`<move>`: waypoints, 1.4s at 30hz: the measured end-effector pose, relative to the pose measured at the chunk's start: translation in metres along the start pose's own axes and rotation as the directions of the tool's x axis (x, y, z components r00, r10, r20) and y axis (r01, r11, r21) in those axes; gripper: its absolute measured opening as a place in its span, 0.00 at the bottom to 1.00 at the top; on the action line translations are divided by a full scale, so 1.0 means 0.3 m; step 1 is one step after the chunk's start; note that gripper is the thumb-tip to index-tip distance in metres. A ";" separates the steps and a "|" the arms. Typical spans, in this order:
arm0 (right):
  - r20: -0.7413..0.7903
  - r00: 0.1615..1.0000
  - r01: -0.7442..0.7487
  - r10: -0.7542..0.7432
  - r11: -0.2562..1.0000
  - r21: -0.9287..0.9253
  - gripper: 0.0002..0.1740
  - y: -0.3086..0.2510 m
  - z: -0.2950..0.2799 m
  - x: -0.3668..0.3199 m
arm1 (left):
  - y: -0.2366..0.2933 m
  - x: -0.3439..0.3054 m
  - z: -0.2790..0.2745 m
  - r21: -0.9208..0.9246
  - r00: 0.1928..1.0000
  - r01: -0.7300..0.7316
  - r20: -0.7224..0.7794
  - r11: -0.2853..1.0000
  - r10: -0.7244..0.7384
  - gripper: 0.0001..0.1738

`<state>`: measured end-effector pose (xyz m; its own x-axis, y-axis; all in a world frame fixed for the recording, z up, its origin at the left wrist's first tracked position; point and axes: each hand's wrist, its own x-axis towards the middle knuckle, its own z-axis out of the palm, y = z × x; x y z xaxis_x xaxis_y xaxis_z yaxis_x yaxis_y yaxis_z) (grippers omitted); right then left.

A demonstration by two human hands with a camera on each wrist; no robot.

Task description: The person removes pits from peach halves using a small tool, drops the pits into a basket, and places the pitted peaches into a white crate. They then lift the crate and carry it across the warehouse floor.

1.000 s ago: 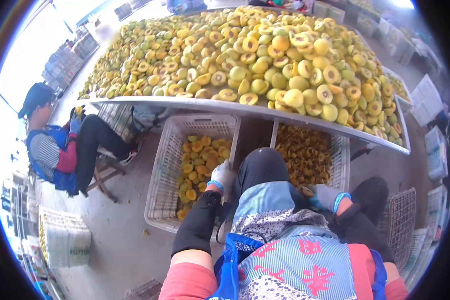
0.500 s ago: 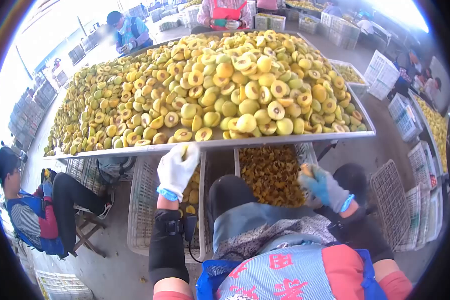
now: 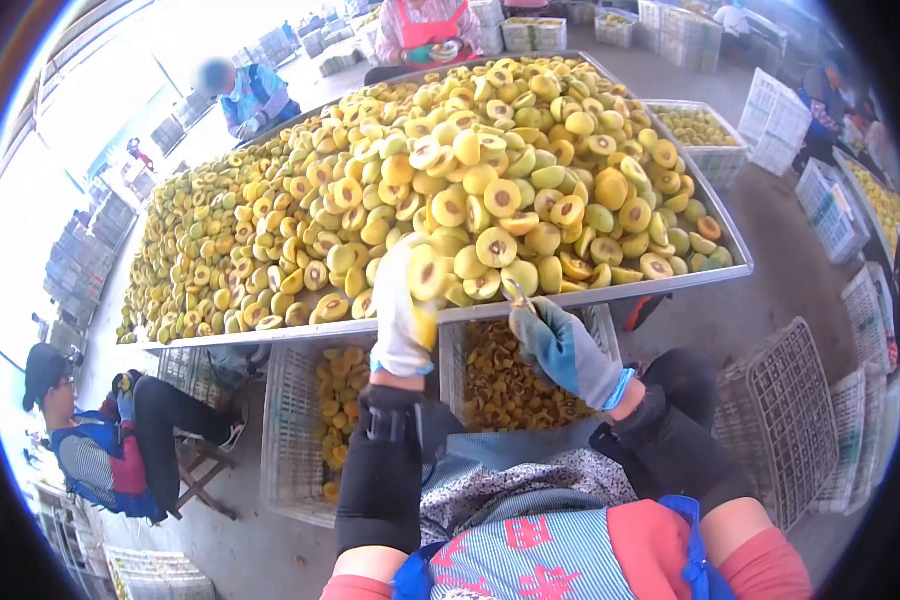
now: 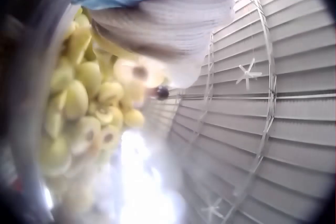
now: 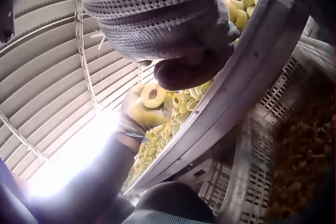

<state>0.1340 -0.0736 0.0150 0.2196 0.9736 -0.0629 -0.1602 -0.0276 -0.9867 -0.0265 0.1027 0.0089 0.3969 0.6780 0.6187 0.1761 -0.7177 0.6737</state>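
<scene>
In the head view, the left hand [image 3: 405,315], in a white glove with yellow stains, holds a halved yellow fruit [image 3: 428,273] at the table's near edge, its cut face with brown centre showing. That fruit half [image 5: 153,95] also shows in the right wrist view, pinched by the left hand [image 5: 137,113]. The right hand [image 3: 565,352], in a grey and blue glove, grips a small metal tool [image 3: 518,292] just right of the left hand, without touching it. Its fingers are curled in the right wrist view. Many fruit halves [image 3: 370,180] are heaped on the metal-edged table [image 3: 610,293].
Below the table stand a crate [image 3: 295,430] of orange-yellow halves and another crate [image 3: 452,365] of brown-centred scraps. Empty-looking crates [image 3: 790,420] are at the right. A person [image 3: 95,440] sits at the left; two others [image 3: 432,30] work across the table.
The left hand has risen from the left crate to the heap and now holds a fruit half. The right hand has moved up and left to the table edge; the metal tool is now visible in it.
</scene>
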 end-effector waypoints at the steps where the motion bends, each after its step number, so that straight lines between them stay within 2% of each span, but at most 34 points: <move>1: 0.018 0.981 0.193 -0.192 0.980 -0.049 0.15 0.055 0.010 0.031 | 0.090 -0.017 0.027 -0.121 0.993 0.119 -0.012 0.986 -0.121 0.23; 4: 0.032 0.955 0.295 -0.294 0.942 -0.161 0.14 0.066 0.024 0.033 | 0.234 -0.075 0.092 -0.362 0.968 0.227 -0.017 0.904 -0.250 0.25; 5: 0.034 0.941 0.331 -0.337 0.893 -0.306 0.16 0.061 0.011 0.030 | 0.248 -0.085 0.110 -0.333 0.964 0.251 -0.004 0.909 -0.267 0.26; 6: 0.021 0.938 0.332 -0.346 0.878 -0.346 0.16 0.062 0.007 0.025 | 0.256 -0.098 0.130 -0.304 0.959 0.274 0.010 0.913 -0.284 0.26; 8: -0.008 0.930 0.329 -0.367 0.844 -0.423 0.17 0.068 -0.001 0.020 | 0.259 -0.116 0.172 -0.584 0.914 0.351 0.046 0.732 -0.402 0.18; 9: -0.001 0.920 0.342 -0.393 0.802 -0.490 0.18 0.101 -0.015 0.029 | 0.269 -0.118 0.187 -0.740 0.845 0.416 0.099 0.529 -0.525 0.17; 10: -0.010 0.928 0.322 -0.373 0.813 -0.486 0.18 0.097 -0.022 0.024 | 0.283 -0.110 0.197 -0.851 0.762 0.438 0.179 0.291 -0.622 0.17; 11: -0.018 0.935 0.302 -0.353 0.823 -0.481 0.18 0.084 -0.026 0.016 | 0.282 -0.109 0.208 -0.859 0.740 0.445 0.195 0.253 -0.643 0.17; 12: -0.025 0.942 0.283 -0.335 0.832 -0.476 0.18 0.078 -0.029 0.013 | 0.286 -0.105 0.216 -0.847 0.746 0.451 0.185 0.281 -0.639 0.16; 15: -0.072 0.865 0.416 -0.497 0.789 -0.452 0.17 0.123 -0.024 0.030 | 0.301 -0.098 0.228 -0.813 0.773 0.452 0.151 0.368 -0.616 0.16; 17: -0.078 0.860 0.431 -0.505 0.799 -0.420 0.16 0.114 -0.027 0.031 | 0.300 -0.088 0.227 -0.794 0.806 0.428 0.119 0.433 -0.579 0.16; 18: -0.083 0.855 0.441 -0.512 0.803 -0.401 0.16 0.107 -0.026 0.030 | 0.305 -0.086 0.222 -0.624 0.877 0.389 0.025 0.678 -0.481 0.15; 19: -0.083 0.859 0.439 -0.505 0.812 -0.386 0.16 0.095 -0.023 0.025 | 0.314 -0.084 0.215 -0.400 0.936 0.307 -0.035 0.863 -0.349 0.15; 20: -0.083 0.863 0.437 -0.498 0.820 -0.369 0.17 0.080 -0.017 0.018 | 0.323 -0.084 0.207 -0.143 0.979 0.189 -0.056 0.972 -0.198 0.15; 21: -0.081 0.868 0.435 -0.490 0.829 -0.351 0.17 0.065 -0.011 0.009 | 0.334 -0.088 0.200 0.115 0.998 0.043 -0.047 0.992 -0.038 0.16; 22: -0.060 0.884 0.416 -0.464 0.838 -0.352 0.17 0.049 -0.005 -0.002 | 0.355 -0.089 0.193 -0.146 0.984 0.147 -0.081 0.978 -0.160 0.16; 23: -0.038 0.898 0.397 -0.438 0.847 -0.354 0.18 0.033 0.000 -0.013 | 0.381 -0.091 0.188 -0.399 0.955 0.231 -0.084 0.887 -0.286 0.17; 24: -0.014 0.912 0.379 -0.410 0.854 -0.356 0.18 0.024 0.006 -0.022 | 0.401 -0.096 0.186 -0.625 0.913 0.285 -0.055 0.727 -0.405 0.17; 25: -0.014 0.893 0.418 -0.450 0.840 -0.347 0.18 0.034 0.024 -0.028 | 0.411 -0.104 0.184 -0.549 0.909 0.277 -0.117 0.789 -0.401 0.20; 27: -0.014 0.849 0.496 -0.527 0.807 -0.320 0.18 0.069 0.071 -0.034 | 0.432 -0.131 0.143 -0.606 0.871 0.315 -0.121 0.730 -0.477 0.21; 30: 0.047 0.838 0.530 -0.543 0.791 -0.306 0.18 0.090 0.114 -0.061 | 0.464 -0.157 0.097 -0.609 0.830 0.367 -0.127 0.704 -0.543 0.23; 32: 0.045 0.878 0.472 -0.477 0.846 -0.247 0.18 0.075 0.116 -0.083 | 0.496 -0.158 0.100 -0.588 0.821 0.393 -0.120 0.707 -0.557 0.23; 35: 0.028 0.896 0.440 -0.443 0.876 -0.196 0.19 0.085 0.106 -0.093 | 0.493 -0.178 0.110 -0.294 0.923 0.310 -0.134 0.904 -0.360 0.21; 36: 0.021 0.896 0.440 -0.444 0.879 -0.186 0.19 0.091 0.102 -0.095 | 0.491 -0.186 0.118 -0.317 0.916 0.321 -0.137 0.892 -0.378 0.20; 39: 0.040 0.915 0.391 -0.402 0.855 -0.341 0.20 0.099 0.081 -0.110 | 0.492 -0.200 0.153 -0.423 0.890 0.340 -0.145 0.840 -0.433 0.14; 42: 0.146 0.899 0.427 -0.414 0.749 -0.507 0.21 0.116 0.049 -0.105 | 0.435 -0.207 0.146 -0.130 0.967 0.240 -0.060 0.962 -0.249 0.13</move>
<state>0.1075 -0.1019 -0.0151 0.1228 0.9194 0.3736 0.4621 0.2801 -0.8414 0.0113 -0.0399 0.0407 0.2856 0.8438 0.4544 0.1477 -0.5073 0.8490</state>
